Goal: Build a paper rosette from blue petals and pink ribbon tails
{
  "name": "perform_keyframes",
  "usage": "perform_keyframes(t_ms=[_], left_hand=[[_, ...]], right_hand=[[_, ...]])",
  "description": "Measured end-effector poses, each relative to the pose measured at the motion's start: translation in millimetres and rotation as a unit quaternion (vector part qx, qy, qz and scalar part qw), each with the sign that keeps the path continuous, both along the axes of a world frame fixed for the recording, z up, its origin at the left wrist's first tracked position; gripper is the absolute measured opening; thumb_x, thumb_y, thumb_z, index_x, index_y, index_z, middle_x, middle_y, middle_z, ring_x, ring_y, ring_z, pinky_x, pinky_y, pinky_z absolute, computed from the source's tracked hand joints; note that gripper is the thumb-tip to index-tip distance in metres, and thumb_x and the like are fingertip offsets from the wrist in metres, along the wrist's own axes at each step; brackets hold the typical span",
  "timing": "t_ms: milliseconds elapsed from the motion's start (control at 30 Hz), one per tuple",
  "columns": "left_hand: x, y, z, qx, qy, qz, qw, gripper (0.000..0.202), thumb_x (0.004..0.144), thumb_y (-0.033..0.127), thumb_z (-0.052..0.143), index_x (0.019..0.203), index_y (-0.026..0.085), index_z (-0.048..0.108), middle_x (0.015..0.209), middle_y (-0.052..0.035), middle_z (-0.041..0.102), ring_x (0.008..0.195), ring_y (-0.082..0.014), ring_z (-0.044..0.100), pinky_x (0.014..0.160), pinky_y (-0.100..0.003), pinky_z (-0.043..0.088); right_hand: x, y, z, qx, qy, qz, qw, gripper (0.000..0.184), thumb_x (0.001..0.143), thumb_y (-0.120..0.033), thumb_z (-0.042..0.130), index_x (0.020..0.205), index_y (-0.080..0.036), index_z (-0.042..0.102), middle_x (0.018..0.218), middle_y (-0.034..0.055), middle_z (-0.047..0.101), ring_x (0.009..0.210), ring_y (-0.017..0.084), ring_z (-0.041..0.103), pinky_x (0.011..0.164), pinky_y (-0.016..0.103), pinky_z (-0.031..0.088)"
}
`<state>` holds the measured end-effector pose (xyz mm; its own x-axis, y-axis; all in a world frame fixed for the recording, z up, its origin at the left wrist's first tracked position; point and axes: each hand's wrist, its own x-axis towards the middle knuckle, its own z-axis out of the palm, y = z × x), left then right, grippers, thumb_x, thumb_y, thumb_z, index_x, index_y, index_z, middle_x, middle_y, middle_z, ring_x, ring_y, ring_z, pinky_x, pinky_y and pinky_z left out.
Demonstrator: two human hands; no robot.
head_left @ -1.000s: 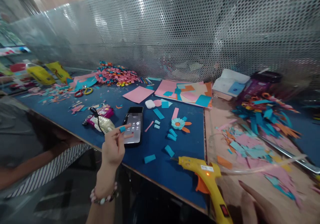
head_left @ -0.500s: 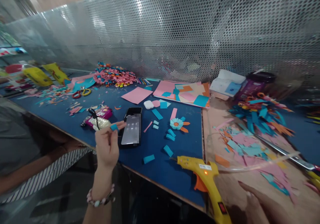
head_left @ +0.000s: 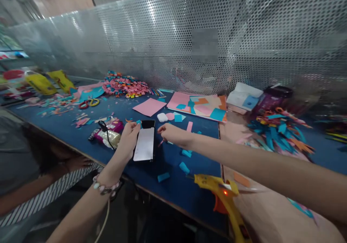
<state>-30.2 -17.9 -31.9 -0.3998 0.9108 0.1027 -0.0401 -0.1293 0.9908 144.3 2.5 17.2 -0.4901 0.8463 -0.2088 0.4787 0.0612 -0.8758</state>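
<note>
A phone (head_left: 144,145) with a bright white screen lies on the blue tabletop in front of me. At its upper left edge is my left hand (head_left: 130,136), closed, with a small blue paper strip (head_left: 138,122) at its fingertips. My right hand (head_left: 170,133) reaches in from the right, just beyond the phone's right edge. Its fingers are curled, and whatever they might hold is hidden. The right forearm covers the paper flower's spot. Small blue paper strips (head_left: 184,168) lie nearby. A yellow glue gun (head_left: 217,185) with a lit orange light rests below my right arm.
A pink sheet (head_left: 149,106), a white earbud case (head_left: 162,117) and a stack of coloured papers (head_left: 196,105) lie behind the phone. Fringed paper (head_left: 279,131) is piled right. Left are a purple pouch (head_left: 112,129), scissors (head_left: 89,103) and another person's arm (head_left: 62,170). A perforated metal panel (head_left: 162,44) stands behind.
My right hand has come from the lower right to the phone's right side and curled. My left hand has moved up to the phone's upper left. The screen went from grey to white.
</note>
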Motion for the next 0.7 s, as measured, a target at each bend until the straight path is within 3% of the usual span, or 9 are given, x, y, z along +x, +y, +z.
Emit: perform_keyframes(t_ms=[100,200,567,633,700], left_hand=[[2.4,0.0,-4.8,-0.02,-0.014,0.002,1.0,0.029,0.076,0.038,0.067,0.087,0.019,0.048,0.071,0.0025,0.057,0.06,-0.0131,0.058,0.058,-0.024,0.046],[4.5,0.1,-8.0,-0.029,-0.03,0.012,0.999,0.03,0.076,0.039,0.066,0.089,0.019,0.048,0.066,0.0038,0.054,0.05,-0.0115,0.053,0.053,-0.024,0.044],[5.1,7.2,-11.2,0.0,-0.066,0.019,0.998,0.029,0.077,0.039,0.065,0.085,0.018,0.047,0.066,0.002,0.054,0.056,-0.0133,0.057,0.055,-0.025,0.044],[5.1,9.0,-11.2,0.015,-0.056,0.024,0.998,0.029,0.077,0.039,0.065,0.086,0.018,0.048,0.067,0.0019,0.054,0.057,-0.013,0.057,0.055,-0.025,0.043],[4.8,10.8,-8.4,0.034,-0.038,0.031,0.998,0.028,0.078,0.04,0.065,0.087,0.017,0.05,0.069,0.0023,0.055,0.059,-0.0117,0.056,0.057,-0.023,0.044]], right_hand=[[-10.4,9.3,-22.9,-0.008,0.024,0.004,1.0,0.025,0.092,-0.034,0.055,0.109,-0.016,0.058,0.104,0.0054,0.062,0.085,0.016,0.062,0.073,0.034,0.054],[-11.1,6.2,-33.8,-0.003,0.031,0.006,0.999,0.028,0.093,-0.035,0.053,0.113,-0.015,0.056,0.104,0.0059,0.062,0.085,0.016,0.062,0.072,0.035,0.054],[-14.7,-9.0,-12.0,0.1,-0.068,0.047,0.992,0.029,0.09,-0.032,0.056,0.114,-0.016,0.053,0.1,0.0045,0.06,0.082,0.016,0.06,0.072,0.035,0.051],[-15.3,-12.7,-9.5,0.1,-0.087,0.067,0.989,0.04,0.082,-0.031,0.065,0.116,-0.014,0.049,0.099,0.006,0.059,0.081,0.017,0.059,0.07,0.034,0.05],[-17.4,-16.3,-8.7,0.11,-0.105,0.086,0.985,0.065,0.066,-0.03,0.078,0.119,-0.01,0.045,0.101,0.0103,0.059,0.087,0.022,0.058,0.07,0.034,0.049]])
